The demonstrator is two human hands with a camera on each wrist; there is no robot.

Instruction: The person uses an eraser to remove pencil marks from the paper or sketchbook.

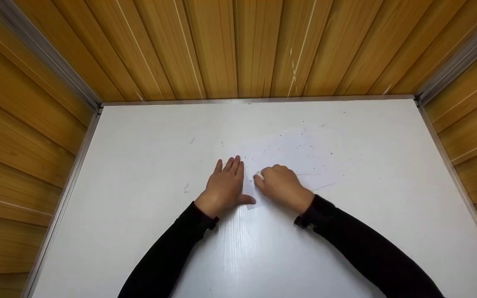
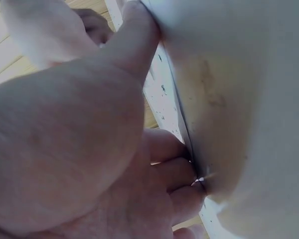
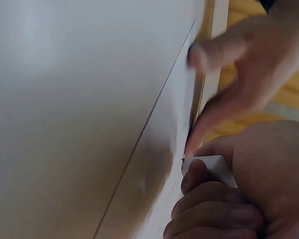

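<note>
Black sleeves (image 1: 371, 244) cross the bench (image 1: 147, 149); the left hand (image 1: 224, 186), fingers straight, rests at the speckled white paper's (image 1: 284, 151) left edge; the right hand's (image 1: 284, 188) curled grip pinches a small white block (image 3: 220, 168) over it.

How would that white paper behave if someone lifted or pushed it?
The white paper would probably droop when lifted, since it looks thin. Pushed sideways, it might buckle rather than slide, because the left hand rests at one edge.

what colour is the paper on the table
The paper is white; the head view shows it best.
</note>
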